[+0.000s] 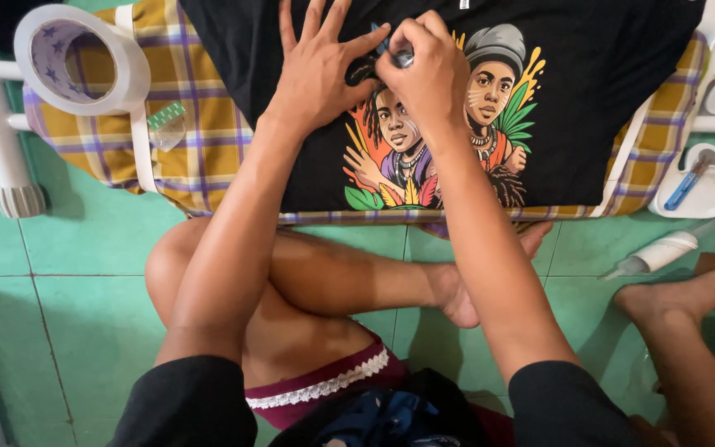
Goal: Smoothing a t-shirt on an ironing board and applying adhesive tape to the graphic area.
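Observation:
A black t-shirt [606, 74] with a colourful printed picture of two figures [457, 141] lies flat on a low board covered in yellow and purple checked cloth [200, 141]. My left hand [320, 70] presses flat on the shirt, fingers spread, just left of the print. My right hand [428, 70] is closed around a small dark tool [403, 56] whose tip touches the top of the print. The tool is mostly hidden by my fingers.
A large roll of white tape [80, 58] sits on the board's left end. A white plastic bottle [659, 252] lies on the green tiled floor at right, by a white tray [709, 186] holding a blue tool. Another person's foot [688, 298] rests at right.

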